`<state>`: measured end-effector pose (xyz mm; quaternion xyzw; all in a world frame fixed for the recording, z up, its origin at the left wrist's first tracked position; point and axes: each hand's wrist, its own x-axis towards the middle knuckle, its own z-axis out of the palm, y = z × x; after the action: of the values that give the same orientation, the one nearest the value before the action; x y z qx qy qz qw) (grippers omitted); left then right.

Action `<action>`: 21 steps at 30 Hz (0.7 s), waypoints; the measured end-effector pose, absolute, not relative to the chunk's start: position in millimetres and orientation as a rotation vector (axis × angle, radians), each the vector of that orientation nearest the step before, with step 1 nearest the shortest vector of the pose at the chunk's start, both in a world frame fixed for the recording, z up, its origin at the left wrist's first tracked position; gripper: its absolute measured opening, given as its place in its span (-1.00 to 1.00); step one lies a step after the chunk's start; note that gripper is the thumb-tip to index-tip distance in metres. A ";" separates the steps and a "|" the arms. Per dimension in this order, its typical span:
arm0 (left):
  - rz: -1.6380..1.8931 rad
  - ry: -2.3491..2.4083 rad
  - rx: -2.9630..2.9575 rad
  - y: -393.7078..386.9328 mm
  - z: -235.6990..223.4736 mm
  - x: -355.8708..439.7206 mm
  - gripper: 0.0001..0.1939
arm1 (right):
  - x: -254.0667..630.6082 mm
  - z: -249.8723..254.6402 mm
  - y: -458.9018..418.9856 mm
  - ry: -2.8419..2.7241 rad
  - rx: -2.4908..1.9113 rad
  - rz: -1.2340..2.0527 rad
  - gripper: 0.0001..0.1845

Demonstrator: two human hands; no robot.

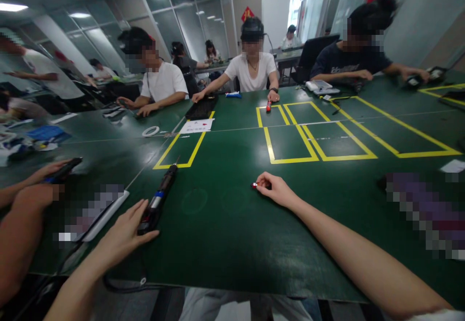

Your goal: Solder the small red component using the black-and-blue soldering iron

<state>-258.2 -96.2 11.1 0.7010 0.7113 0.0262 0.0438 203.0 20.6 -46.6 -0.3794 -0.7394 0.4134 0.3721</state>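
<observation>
The person's left hand [131,225] is spread, thumb apart from the fingers, against the near end of a black cylindrical electric screwdriver with a silver section and a blue ring [157,202]; whether it grips the tool, I cannot tell. The tool lies on the dark green, smooth-topped table [218,248], its thin bit toward the far side, at the near edge of a yellow tape outline [198,149].

To the right, the right hand [275,187] is closed to a narrow pinch, holding a small red-and-white object [253,185] at its fingertips, seemingly just above the table, though it is too small to make out well. Beyond it are four yellow tape rectangles [294,161]. On the far side, a co-worker's hand [273,96] is at a small red-orange object [269,106]. Far left of that lie a flat black tray [199,108] and a white printed sheet [196,126].
</observation>
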 end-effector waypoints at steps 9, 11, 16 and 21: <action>0.214 1.953 2.155 -99.8 4.8 -279.5 -0.27 | 202.6 -46.7 19.4 -1.894 -0.975 1.061 -0.87; 0.217 1.958 2.143 -95.4 9.4 -265.7 -0.27 | 202.2 -48.5 20.1 -1.896 -0.972 1.064 -0.86; 0.144 2.031 2.111 -87.1 15.8 -218.2 -0.25 | 201.2 -51.8 21.5 -1.909 -0.988 1.060 -0.86; 0.089 1.979 2.142 -73.5 14.3 -162.2 -0.27 | 201.4 -49.3 20.7 -1.926 -0.982 0.978 -0.88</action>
<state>-162.2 -73.5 14.3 0.7295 0.6741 0.0304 0.1119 201.4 20.7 -49.3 -0.3836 -0.7524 0.3822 0.3751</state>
